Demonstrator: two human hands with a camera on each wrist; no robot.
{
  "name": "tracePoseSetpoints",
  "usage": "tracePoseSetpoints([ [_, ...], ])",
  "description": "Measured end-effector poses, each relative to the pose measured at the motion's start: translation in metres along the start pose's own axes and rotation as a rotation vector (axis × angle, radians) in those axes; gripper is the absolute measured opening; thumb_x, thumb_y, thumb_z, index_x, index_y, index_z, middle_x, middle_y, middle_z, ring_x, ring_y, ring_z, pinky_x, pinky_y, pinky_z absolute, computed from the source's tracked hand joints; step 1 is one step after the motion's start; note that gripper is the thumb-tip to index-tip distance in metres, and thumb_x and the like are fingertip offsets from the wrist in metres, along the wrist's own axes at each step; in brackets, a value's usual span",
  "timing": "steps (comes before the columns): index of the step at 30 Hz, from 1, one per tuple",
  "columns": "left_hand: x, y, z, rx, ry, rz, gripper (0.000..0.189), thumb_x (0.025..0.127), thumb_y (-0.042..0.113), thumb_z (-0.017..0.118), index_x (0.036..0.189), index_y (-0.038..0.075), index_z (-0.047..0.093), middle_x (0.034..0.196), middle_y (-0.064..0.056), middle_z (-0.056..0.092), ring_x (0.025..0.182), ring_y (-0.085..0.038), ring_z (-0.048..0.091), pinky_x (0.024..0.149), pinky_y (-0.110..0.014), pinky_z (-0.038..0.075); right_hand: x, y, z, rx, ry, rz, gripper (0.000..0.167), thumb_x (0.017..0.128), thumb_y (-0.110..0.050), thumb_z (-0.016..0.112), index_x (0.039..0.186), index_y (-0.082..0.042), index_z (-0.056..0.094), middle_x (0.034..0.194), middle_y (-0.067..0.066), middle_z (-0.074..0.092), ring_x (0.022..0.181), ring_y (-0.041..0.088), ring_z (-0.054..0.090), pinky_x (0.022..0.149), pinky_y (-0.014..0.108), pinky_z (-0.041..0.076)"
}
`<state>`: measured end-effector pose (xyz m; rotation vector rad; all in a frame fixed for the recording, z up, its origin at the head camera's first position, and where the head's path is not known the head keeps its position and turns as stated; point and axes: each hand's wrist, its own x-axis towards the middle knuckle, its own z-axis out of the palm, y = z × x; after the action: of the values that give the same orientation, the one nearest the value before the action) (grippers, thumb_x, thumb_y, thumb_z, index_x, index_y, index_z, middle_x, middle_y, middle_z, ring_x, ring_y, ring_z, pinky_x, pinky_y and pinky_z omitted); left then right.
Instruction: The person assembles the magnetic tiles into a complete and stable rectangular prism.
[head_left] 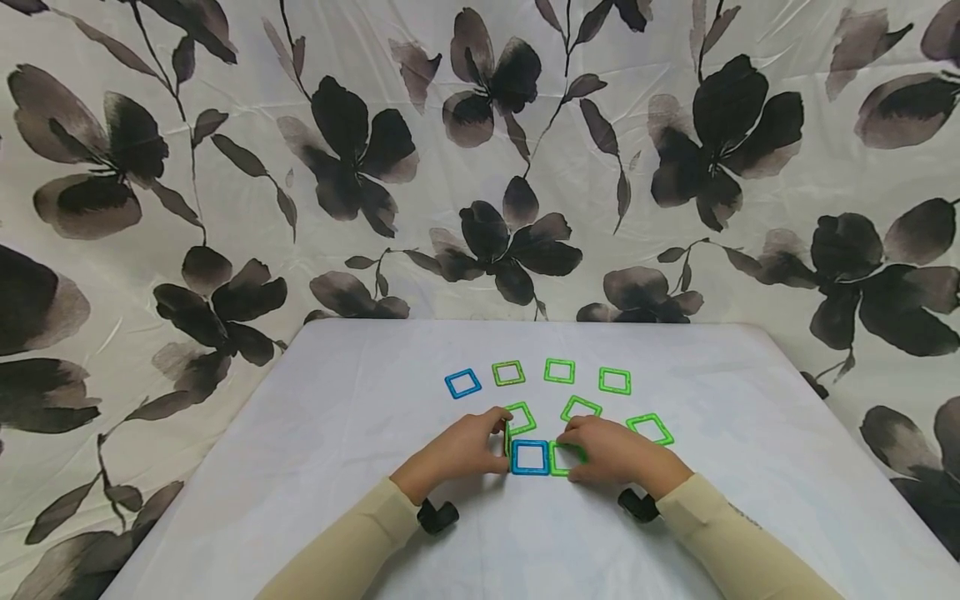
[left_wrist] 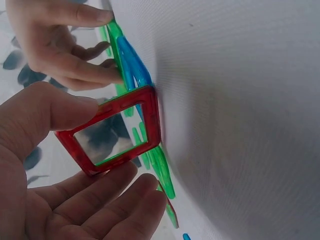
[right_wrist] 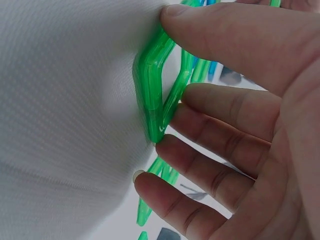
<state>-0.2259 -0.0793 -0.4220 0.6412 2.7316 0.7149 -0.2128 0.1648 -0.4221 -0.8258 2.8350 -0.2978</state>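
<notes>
In the left wrist view my left hand (head_left: 465, 446) pinches a red square magnetic tile frame (left_wrist: 152, 116) with a green edge between thumb and fingers. That tile stands upright at the left side of a blue square tile (head_left: 530, 472), which lies flat on the table. Against the blue tile's right side lies a green square tile (right_wrist: 151, 85). My right hand (head_left: 615, 452) grips this green tile by its edges, thumb at the near side and fingers at the far side; the palm partly hides it in the head view.
Behind the hands lie green tiles (head_left: 530, 415), (head_left: 664, 427) and another green tile (head_left: 587, 402). Farther back, a blue tile (head_left: 468, 393) and several green tiles (head_left: 559, 381) form a row on the white table (head_left: 360, 375). A floral cloth (head_left: 600, 217) hangs behind the table.
</notes>
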Motion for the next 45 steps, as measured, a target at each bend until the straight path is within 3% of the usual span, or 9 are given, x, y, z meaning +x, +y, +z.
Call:
tracePoseSetpoints([
  [22,0.002,-0.001,0.001,0.009,-0.008,-0.011,0.069,0.079,0.033,0.077,0.139,0.014,0.048,0.127,-0.006,0.062,0.111,-0.019,0.057,0.099,-0.040,0.048,0.001,-0.003,-0.002,0.014,0.002,0.021,0.049,0.078,-0.028,0.080,0.122,-0.009,0.067,0.119,0.002,0.062,0.110,0.019,0.058,0.097,0.038,0.048],
  [28,0.002,-0.002,0.003,-0.005,-0.012,-0.021,0.069,0.079,0.032,0.077,0.139,0.015,0.048,0.129,-0.006,0.062,0.113,-0.019,0.057,0.101,-0.041,0.048,0.004,0.000,0.004,0.012,0.032,0.022,0.049,0.078,-0.039,0.079,0.120,-0.014,0.068,0.116,-0.001,0.063,0.106,0.016,0.058,0.095,0.037,0.049],
  [38,0.003,-0.002,0.004,-0.016,-0.021,-0.021,0.068,0.079,0.031,0.076,0.139,0.015,0.048,0.129,-0.005,0.062,0.113,-0.019,0.057,0.101,-0.041,0.047,0.012,-0.009,0.015,-0.097,0.122,0.051,0.052,0.073,-0.057,0.077,0.112,-0.023,0.070,0.092,-0.007,0.058,0.082,0.010,0.052,0.068,0.031,0.048],
  [45,0.002,-0.002,0.003,0.001,-0.016,-0.004,0.068,0.080,0.033,0.076,0.139,0.014,0.048,0.128,-0.006,0.063,0.113,-0.019,0.058,0.100,-0.040,0.048,0.014,-0.014,0.013,-0.129,0.110,0.087,0.051,0.073,-0.055,0.077,0.113,-0.024,0.070,0.089,-0.006,0.056,0.081,0.012,0.051,0.065,0.032,0.047],
])
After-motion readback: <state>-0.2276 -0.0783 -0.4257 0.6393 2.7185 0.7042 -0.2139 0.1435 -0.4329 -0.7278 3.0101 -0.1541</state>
